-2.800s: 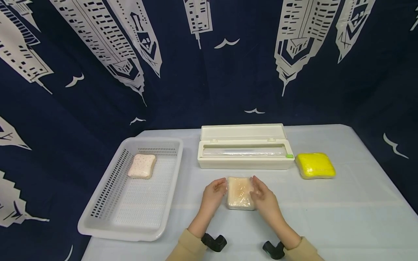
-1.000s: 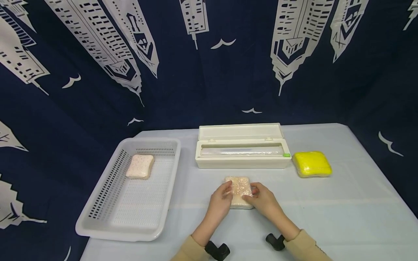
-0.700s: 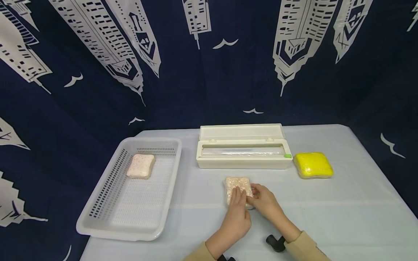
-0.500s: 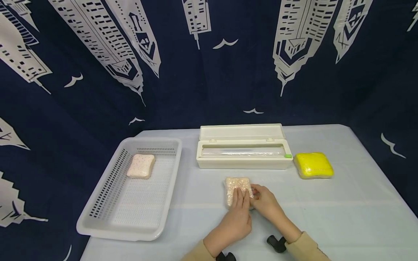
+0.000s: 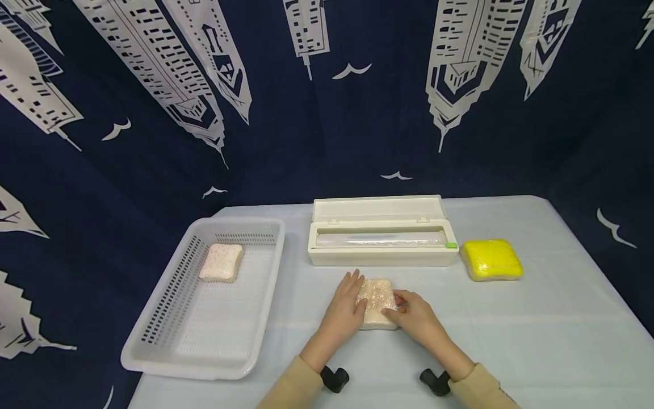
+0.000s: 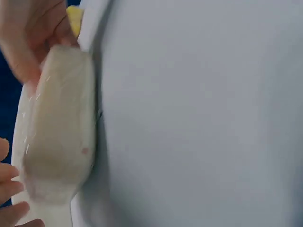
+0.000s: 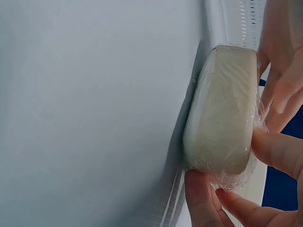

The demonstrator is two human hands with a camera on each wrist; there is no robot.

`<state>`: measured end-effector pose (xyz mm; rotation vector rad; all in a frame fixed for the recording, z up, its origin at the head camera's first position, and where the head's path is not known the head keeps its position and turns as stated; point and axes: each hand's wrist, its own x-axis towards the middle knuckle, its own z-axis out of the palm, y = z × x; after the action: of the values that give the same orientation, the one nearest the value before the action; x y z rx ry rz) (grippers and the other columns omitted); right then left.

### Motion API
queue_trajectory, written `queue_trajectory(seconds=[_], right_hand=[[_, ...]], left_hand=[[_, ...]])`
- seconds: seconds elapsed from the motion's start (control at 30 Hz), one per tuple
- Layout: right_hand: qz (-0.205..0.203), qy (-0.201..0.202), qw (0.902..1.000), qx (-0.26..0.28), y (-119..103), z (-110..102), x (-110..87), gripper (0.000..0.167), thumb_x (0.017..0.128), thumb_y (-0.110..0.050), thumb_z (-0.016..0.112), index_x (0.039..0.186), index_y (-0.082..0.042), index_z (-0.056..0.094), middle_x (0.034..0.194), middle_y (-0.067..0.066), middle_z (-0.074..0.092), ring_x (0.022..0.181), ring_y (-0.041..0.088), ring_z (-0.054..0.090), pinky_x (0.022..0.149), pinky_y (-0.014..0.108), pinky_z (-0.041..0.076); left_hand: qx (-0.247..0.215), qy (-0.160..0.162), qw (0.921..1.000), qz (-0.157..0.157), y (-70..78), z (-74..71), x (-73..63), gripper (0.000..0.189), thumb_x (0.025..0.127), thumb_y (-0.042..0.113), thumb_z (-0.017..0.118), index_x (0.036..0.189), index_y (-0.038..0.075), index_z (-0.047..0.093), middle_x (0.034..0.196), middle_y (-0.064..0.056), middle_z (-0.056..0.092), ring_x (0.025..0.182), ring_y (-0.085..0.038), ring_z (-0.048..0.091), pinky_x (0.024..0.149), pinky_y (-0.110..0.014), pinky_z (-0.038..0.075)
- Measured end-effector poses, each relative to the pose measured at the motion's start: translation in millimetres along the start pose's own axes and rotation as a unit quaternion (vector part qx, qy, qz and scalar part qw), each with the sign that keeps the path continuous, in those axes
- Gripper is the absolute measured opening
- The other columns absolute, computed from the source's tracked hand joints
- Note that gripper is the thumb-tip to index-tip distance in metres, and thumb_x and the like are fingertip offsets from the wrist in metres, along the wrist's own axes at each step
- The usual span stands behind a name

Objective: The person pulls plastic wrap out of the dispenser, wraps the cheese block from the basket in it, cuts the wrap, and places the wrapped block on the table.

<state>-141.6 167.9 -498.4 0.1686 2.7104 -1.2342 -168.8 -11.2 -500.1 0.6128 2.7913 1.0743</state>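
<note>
A cream, rounded block (image 5: 377, 292) wrapped in cling film lies on the white table in front of me, crinkled film across its top. My right hand (image 5: 420, 321) pinches its right edge, the thumb on top and the fingers at the side; in the right wrist view loose film bunches at that end of the block (image 7: 222, 113). Along the block's left side rests my left hand (image 5: 341, 312), fingers stretched forward. The left wrist view has the block's smooth near side (image 6: 64, 118) between both hands.
Behind the block stands an open cream cling-film dispenser (image 5: 383, 259) with a clear roll (image 5: 380, 239). A yellow wrapped block (image 5: 491, 260) sits to its right. At left, a white perforated basket (image 5: 204, 369) holds a speckled pinkish block (image 5: 222, 262).
The block's top has gone from smooth to crinkled film since the earliest frame. My left hand, lately flat on the block, has moved to its left side. The right hand keeps its pinch.
</note>
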Motion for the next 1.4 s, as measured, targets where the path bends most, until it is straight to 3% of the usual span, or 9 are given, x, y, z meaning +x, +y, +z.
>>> queue_trajectory(seconds=[0.2, 0.3, 0.43, 0.53, 0.67, 0.83, 1.03, 1.27, 1.4], right_hand=[[-0.011, 0.000, 0.9999, 0.006, 1, 2, -0.1, 0.059, 0.085, -0.020, 0.075, 0.129, 0.014, 0.054, 0.107, 0.017, 0.064, 0.091, 0.024, 0.063, 0.072, 0.037, 0.055], [-0.014, 0.002, 0.9999, 0.002, 1, 2, 0.2, 0.057, 0.085, -0.017, 0.074, 0.128, 0.014, 0.055, 0.107, 0.017, 0.064, 0.090, 0.024, 0.064, 0.071, 0.036, 0.055], [-0.010, -0.003, 0.9999, -0.005, 1, 0, 1.8, 0.057, 0.085, -0.020, 0.075, 0.128, 0.012, 0.055, 0.108, 0.017, 0.065, 0.091, 0.026, 0.065, 0.071, 0.038, 0.056], [0.000, -0.012, 0.9999, -0.002, 0, -2, 3.4, 0.060, 0.086, -0.024, 0.075, 0.130, 0.010, 0.054, 0.111, 0.019, 0.065, 0.094, 0.028, 0.065, 0.072, 0.039, 0.056], [0.012, -0.017, 0.9998, 0.005, -1, -6, 5.9, 0.064, 0.090, -0.032, 0.070, 0.134, 0.010, 0.050, 0.114, 0.020, 0.065, 0.097, 0.029, 0.065, 0.074, 0.040, 0.055], [0.024, -0.015, 0.9996, 0.006, -3, -9, 14.1, 0.064, 0.097, -0.040, 0.058, 0.135, 0.010, 0.049, 0.118, 0.025, 0.064, 0.101, 0.033, 0.064, 0.077, 0.042, 0.055], [0.050, -0.010, 0.9986, 0.010, -8, -5, 27.2, 0.066, 0.098, -0.048, 0.054, 0.125, 0.013, 0.057, 0.114, 0.028, 0.065, 0.081, 0.025, 0.065, 0.064, 0.034, 0.055], [0.021, 0.024, 0.9989, -0.035, -14, 3, 34.0, 0.054, 0.095, -0.037, 0.063, 0.104, 0.016, 0.058, 0.082, 0.018, 0.063, 0.069, 0.024, 0.056, 0.057, 0.032, 0.046], [0.033, 0.018, 0.9985, -0.039, -14, 1, 33.4, 0.060, 0.095, -0.041, 0.061, 0.111, 0.016, 0.057, 0.095, 0.024, 0.066, 0.083, 0.032, 0.063, 0.069, 0.041, 0.053]], left_hand=[[0.131, -0.075, 0.9862, 0.067, 3.9, 17.5, -3.3, 0.055, 0.103, 0.022, 0.048, 0.145, -0.012, 0.036, 0.158, -0.026, 0.025, 0.150, -0.043, 0.013, 0.120, -0.052, 0.022], [0.152, -0.092, 0.9811, 0.076, 5.6, 18.4, -3.6, 0.058, 0.105, 0.027, 0.042, 0.146, -0.013, 0.032, 0.159, -0.028, 0.022, 0.150, -0.044, 0.010, 0.121, -0.051, 0.020], [0.064, -0.090, 0.9933, 0.035, 4.9, 13.4, -2.0, 0.054, 0.106, 0.025, 0.040, 0.148, -0.007, 0.034, 0.161, -0.021, 0.022, 0.152, -0.038, 0.010, 0.120, -0.051, 0.021], [-0.035, -0.024, 0.9990, -0.017, 2.2, 7.2, 1.2, 0.047, 0.103, 0.019, 0.047, 0.145, -0.001, 0.043, 0.159, -0.016, 0.031, 0.150, -0.034, 0.023, 0.117, -0.053, 0.028], [-0.133, 0.070, 0.9824, -0.111, -2.4, -1.0, 7.6, 0.042, 0.097, 0.015, 0.057, 0.136, 0.000, 0.052, 0.141, -0.021, 0.051, 0.131, -0.038, 0.050, 0.102, -0.052, 0.047], [-0.182, 0.039, 0.9576, -0.219, -9.8, -3.5, 15.3, 0.051, 0.095, 0.027, 0.060, 0.133, -0.007, 0.052, 0.127, -0.025, 0.061, 0.112, -0.038, 0.062, 0.086, -0.045, 0.056], [-0.195, -0.005, 0.9584, -0.209, -11.6, -0.3, 16.5, 0.055, 0.092, 0.023, 0.065, 0.136, -0.008, 0.051, 0.124, -0.025, 0.062, 0.085, -0.027, 0.066, 0.065, -0.032, 0.056], [-0.178, -0.003, 0.9666, -0.185, -12.9, 4.1, 15.6, 0.057, 0.091, 0.020, 0.068, 0.136, -0.010, 0.050, 0.122, -0.028, 0.061, 0.088, -0.024, 0.068, 0.069, -0.031, 0.057], [-0.228, -0.022, 0.9522, -0.202, -15.4, -1.3, 14.9, 0.059, 0.094, 0.023, 0.064, 0.140, -0.009, 0.047, 0.129, -0.026, 0.059, 0.086, -0.023, 0.069, 0.066, -0.030, 0.059]])
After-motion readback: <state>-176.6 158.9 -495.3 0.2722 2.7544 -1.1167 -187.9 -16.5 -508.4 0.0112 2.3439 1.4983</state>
